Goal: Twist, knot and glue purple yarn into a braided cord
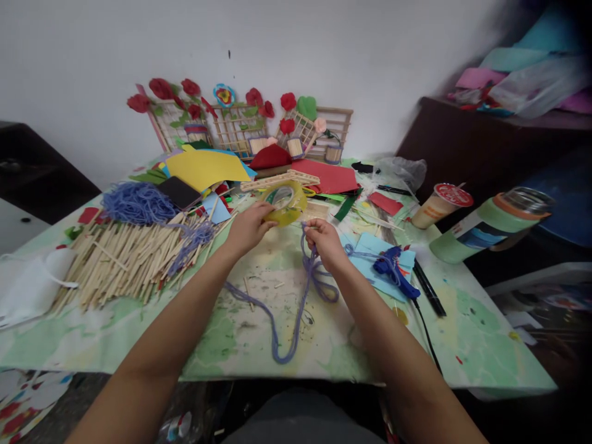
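My left hand (250,229) grips a roll of yellowish clear tape (296,206) by its left side, above the middle of the table. Just right of it, my right hand (325,242) pinches a blue-purple yarn (296,327) near one end. Loops of that yarn hang below my right fingers, and a long strand trails over the tablecloth to the left. A blue glue gun (395,271) lies right of my right hand on light blue paper (370,262), with yarn across it.
Many wooden sticks (124,259) and a yarn heap (139,202) lie at left, beside a white mask (32,287). Coloured paper (203,169) and stick fences with paper flowers (240,126) fill the back. A drink cup (439,206) and green bottle (485,225) stand right.
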`<action>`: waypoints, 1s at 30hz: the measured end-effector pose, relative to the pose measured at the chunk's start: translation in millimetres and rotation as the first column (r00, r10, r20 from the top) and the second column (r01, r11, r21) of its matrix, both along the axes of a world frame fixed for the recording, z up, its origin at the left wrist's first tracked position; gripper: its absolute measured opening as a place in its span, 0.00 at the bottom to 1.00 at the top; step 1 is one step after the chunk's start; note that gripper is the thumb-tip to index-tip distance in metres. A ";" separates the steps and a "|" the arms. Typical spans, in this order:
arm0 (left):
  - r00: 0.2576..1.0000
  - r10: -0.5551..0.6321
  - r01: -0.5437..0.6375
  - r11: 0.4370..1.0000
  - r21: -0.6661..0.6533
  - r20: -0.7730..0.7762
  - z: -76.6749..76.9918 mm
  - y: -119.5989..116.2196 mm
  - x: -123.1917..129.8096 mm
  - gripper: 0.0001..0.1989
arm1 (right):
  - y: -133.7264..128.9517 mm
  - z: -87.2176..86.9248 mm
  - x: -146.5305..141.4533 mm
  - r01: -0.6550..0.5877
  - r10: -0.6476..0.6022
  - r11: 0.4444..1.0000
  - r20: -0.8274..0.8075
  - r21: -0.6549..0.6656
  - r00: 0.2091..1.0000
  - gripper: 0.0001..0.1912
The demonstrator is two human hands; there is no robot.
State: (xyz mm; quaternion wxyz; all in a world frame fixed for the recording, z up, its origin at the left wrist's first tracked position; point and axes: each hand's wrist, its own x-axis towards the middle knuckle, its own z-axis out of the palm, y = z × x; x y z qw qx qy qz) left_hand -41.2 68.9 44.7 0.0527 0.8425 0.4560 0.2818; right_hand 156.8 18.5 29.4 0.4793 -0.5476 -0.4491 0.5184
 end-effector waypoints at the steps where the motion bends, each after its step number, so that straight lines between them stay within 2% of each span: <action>1: 1.000 0.010 -0.010 1.000 0.003 0.006 -0.5 1.0 -1.0 0.18 | -1.6 -3.1 -0.3 -0.004 0.004 1.000 0.016 -0.005 1.000 0.04; 4: 1.000 0.025 -0.025 1.000 -0.001 -0.006 -4.2 -0.4 -0.7 0.17 | -7.3 -19.7 -2.9 -0.051 0.059 0.995 0.080 -0.089 0.995 0.01; 9: 0.994 0.002 -0.006 0.999 -0.036 -0.110 -14.8 -8.4 7.1 0.17 | -8.5 -40.1 -5.6 -0.079 0.116 0.979 0.197 -0.187 0.973 0.09; 15: 0.978 -0.062 0.037 0.991 -0.128 -0.198 -31.4 -14.7 19.1 0.17 | -9.4 -41.0 -1.8 -0.070 0.130 0.979 0.321 -0.190 0.938 0.11; 20: 0.967 -0.059 0.028 0.992 -0.125 -0.249 -36.3 -19.3 27.8 0.16 | -12.4 -43.4 0.6 -0.062 0.124 0.981 0.357 -0.181 0.926 0.13; 26: 0.956 -0.041 -0.002 0.989 -0.146 -0.290 -38.4 -21.4 35.1 0.16 | -10.1 -47.8 0.0 -0.058 0.111 0.984 0.316 -0.171 0.942 0.13; 30: 0.985 -0.021 -0.009 0.985 -0.170 -0.171 -40.8 -30.9 37.2 0.18 | -13.6 -45.5 0.8 -0.068 0.107 0.980 0.209 -0.186 0.972 0.12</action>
